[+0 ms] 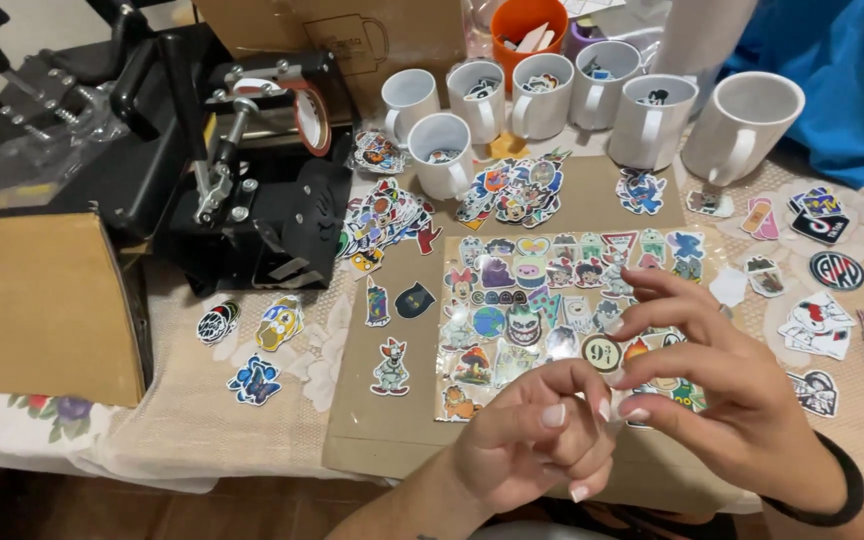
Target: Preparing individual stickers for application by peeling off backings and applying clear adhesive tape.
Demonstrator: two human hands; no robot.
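While both hands, left hand [532,440] and right hand [722,390], pinch fingertips together, a glossy sheet of colourful cartoon stickers [542,310] lies beneath them.

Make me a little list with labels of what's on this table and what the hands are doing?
Place: table with a pale cloth
Left hand: fingers curled, tips meeting the right hand's
Right hand: fingertips pinched toward the left hand; whether they hold something small is too hard to tell
Under the hands: sticker sheet on brown cardboard
Loose stickers: scattered on both sides
Mugs: seven white ones in the back
Orange cup: behind the mugs
Black press machine: back left
Brown box: far left
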